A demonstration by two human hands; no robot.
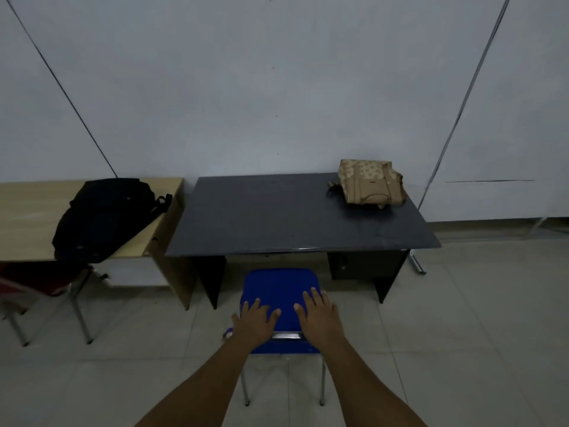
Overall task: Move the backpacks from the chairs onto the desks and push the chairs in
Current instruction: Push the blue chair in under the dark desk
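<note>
A blue chair (pixel 278 288) stands in front of the dark grey desk (pixel 277 220), its seat partly under the desk's front edge. My left hand (pixel 254 320) and my right hand (pixel 318 312) lie flat on top of its backrest, fingers spread, side by side. A tan patterned backpack (pixel 369 186) lies on the far right corner of the dark desk. A black backpack (pixel 104 217) lies on the light wooden desk (pixel 24 217) to the left, hanging slightly over its front edge. A red chair (pixel 40 282) sits partly under that wooden desk.
A pale wall runs behind both desks. The dark desk has a drawer unit (pixel 363 266) under its right side. The floor is light tile, with open floor on the right and around my feet.
</note>
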